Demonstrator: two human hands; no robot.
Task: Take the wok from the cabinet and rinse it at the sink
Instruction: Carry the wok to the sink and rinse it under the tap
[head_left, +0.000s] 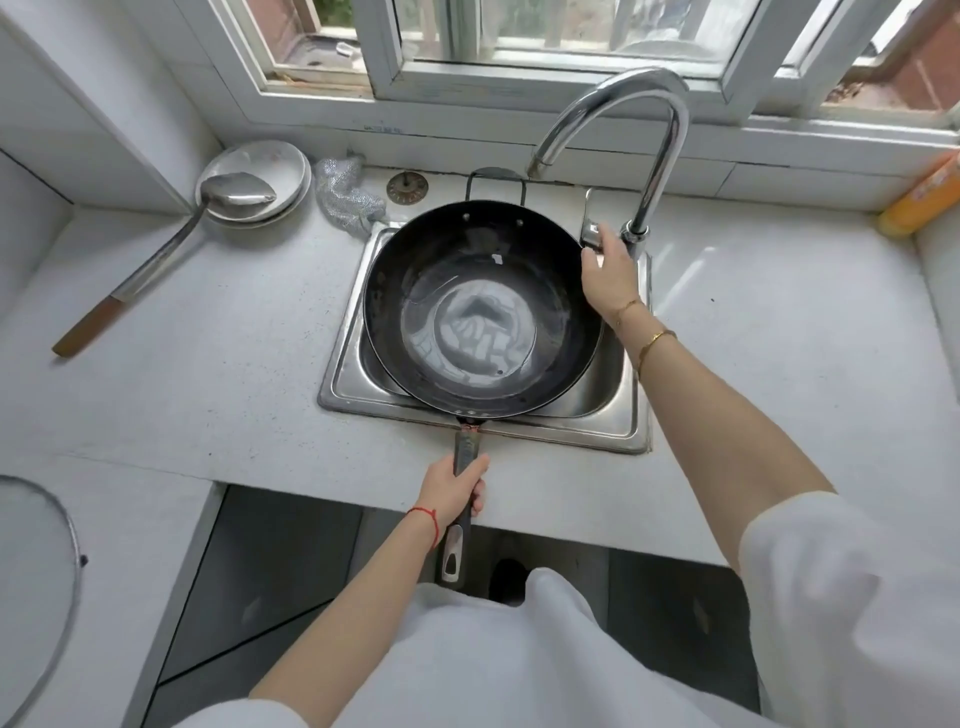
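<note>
Resting over the sink (613, 426), the wok (483, 306) points its long handle straight back toward the person, bowl away under the tap (613, 119). The left hand (454, 491) grips that handle, fingers curled round it. The right hand (608, 270), farther out, sits beside the wok's right rim at the tap lever (592, 231), fingers apparently on it; the grip is unclear.

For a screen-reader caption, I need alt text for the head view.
A person holds a black wok over a steel sink, the left hand gripping its long handle while the right hand is at the tap lever beside the curved faucet. A ladle rests on stacked plates to the left.
</note>
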